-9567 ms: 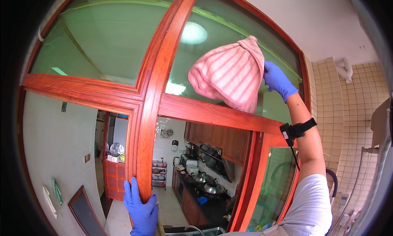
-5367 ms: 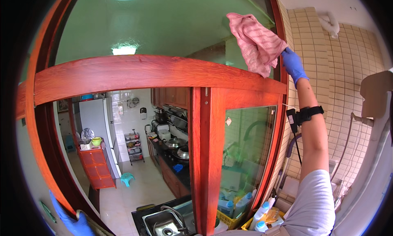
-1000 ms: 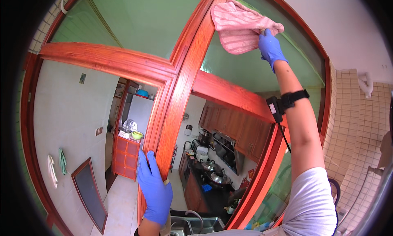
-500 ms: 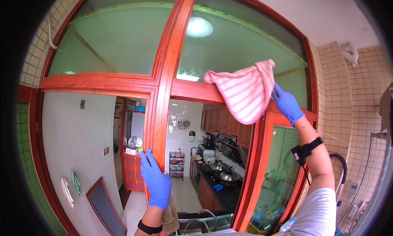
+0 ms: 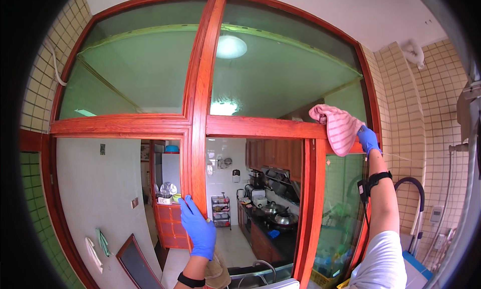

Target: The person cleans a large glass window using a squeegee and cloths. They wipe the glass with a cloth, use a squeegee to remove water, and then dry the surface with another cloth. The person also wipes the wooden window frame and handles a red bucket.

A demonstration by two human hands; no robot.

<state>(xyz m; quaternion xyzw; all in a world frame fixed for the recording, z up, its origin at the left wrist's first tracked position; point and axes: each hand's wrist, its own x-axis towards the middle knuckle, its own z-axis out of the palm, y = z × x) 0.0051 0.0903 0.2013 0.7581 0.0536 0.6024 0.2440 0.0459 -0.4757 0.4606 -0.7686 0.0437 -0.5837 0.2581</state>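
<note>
My right hand (image 5: 369,139), in a blue glove, is closed on a pink striped cloth (image 5: 342,132). The cloth lies bunched over the right end of the red wooden crossbar (image 5: 260,126), just beneath the upper glass pane (image 5: 280,83). Lower down, my left hand (image 5: 200,234), gloved in the same blue, grips the upright wooden post (image 5: 198,163), with its fingers pointing up along the wood. A brownish cloth (image 5: 216,270) hangs beside the left wrist.
Through the opening show a dark counter (image 5: 263,229) with pans (image 5: 283,218), a small rack (image 5: 220,209) and a sink faucet (image 5: 265,264). A tiled wall (image 5: 401,113) stands at the right. A curved dark hose (image 5: 413,181) rises near my right arm.
My right hand has carried the pink cloth rightward along the crossbar, and the cloth is more bunched. The view has shifted, while my left hand stays on the post.
</note>
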